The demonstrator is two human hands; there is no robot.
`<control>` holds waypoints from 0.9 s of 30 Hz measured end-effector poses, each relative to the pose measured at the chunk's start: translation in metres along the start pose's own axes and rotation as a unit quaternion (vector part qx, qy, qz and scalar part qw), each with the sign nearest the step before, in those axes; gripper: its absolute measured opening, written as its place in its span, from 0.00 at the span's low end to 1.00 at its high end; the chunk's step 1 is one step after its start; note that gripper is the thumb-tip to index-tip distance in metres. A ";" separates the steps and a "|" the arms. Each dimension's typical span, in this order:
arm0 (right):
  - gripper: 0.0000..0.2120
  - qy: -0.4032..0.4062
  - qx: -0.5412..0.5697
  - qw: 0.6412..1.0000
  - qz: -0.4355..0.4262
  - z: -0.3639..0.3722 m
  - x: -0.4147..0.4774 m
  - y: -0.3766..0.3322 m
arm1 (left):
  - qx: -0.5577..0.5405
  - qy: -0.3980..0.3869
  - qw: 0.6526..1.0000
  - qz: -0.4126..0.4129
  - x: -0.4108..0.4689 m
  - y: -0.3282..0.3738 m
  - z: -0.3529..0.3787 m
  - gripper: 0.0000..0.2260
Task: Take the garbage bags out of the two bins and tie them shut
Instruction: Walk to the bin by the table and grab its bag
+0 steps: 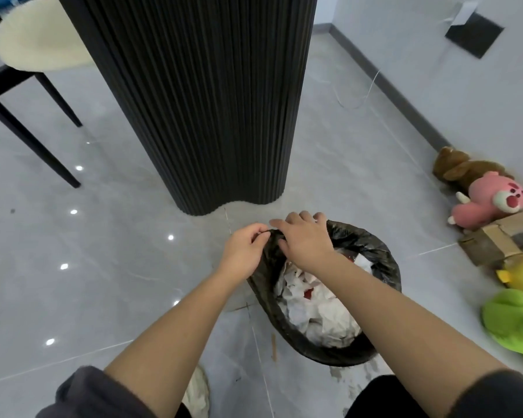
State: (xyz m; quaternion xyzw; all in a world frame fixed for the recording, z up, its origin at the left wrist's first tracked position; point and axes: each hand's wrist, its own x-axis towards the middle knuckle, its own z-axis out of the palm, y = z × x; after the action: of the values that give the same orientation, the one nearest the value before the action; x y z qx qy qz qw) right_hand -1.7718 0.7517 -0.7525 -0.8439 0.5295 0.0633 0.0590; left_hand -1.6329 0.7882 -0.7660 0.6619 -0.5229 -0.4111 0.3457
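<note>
Garbage bag (372, 251), black and turned over the rim of a bin on the grey tiled floor (103, 267), is worked at its far edge, just short of a ribbed black column (209, 101). The bin's own walls are hidden by the plastic. The bag's edge is pinched between thumb and forefinger of the left hand (245, 247). The right hand (305, 239) is laid over the same stretch of rim, its fingers (299, 217) bent forward, though whether any plastic is held by them cannot be told. Crumpled white paper (314, 312) flecked with red is seen filling the bag, which is not yet lifted out.

The step in hand is judged to be the freeing of the first liner from its rim. Next, the rest of the edge would have to be peeled off all round and gathered upward before a knot is attempted. A second bin is not in view. Plush toys (495, 200) and a cardboard box (489, 239) are seen against the wall at right. No brand, label or legible writing is shown anywhere.
</note>
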 end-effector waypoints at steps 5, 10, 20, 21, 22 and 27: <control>0.12 -0.035 0.059 0.997 0.031 0.005 0.035 0.010 | 0.063 0.008 0.998 0.008 0.001 -0.005 -0.010 0.05; 0.11 -0.012 0.140 0.977 0.160 0.007 0.040 0.049 | 0.229 0.014 0.972 -0.048 0.006 -0.020 -0.017 0.05; 0.11 0.049 0.258 0.908 0.328 0.008 0.017 0.107 | 0.041 0.100 0.973 -0.203 0.011 -0.037 -0.019 0.11; 0.11 0.045 0.263 0.902 0.339 0.007 0.013 0.110 | 0.009 0.115 0.968 -0.223 0.014 -0.036 -0.017 0.11; 0.10 0.038 0.273 0.896 0.348 0.007 0.010 0.114 | -0.012 0.128 0.962 -0.240 0.015 -0.033 -0.015 0.11; 0.08 0.010 0.322 0.870 0.374 -0.003 -0.010 0.133 | -0.023 0.135 0.950 -0.279 0.016 -0.027 -0.015 0.22</control>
State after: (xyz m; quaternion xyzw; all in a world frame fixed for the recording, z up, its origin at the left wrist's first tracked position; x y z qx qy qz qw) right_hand -1.8959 0.7030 -0.7521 -0.5172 0.7974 -0.1015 0.2938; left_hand -1.6067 0.7784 -0.7863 0.8225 -0.2559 -0.4100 0.2998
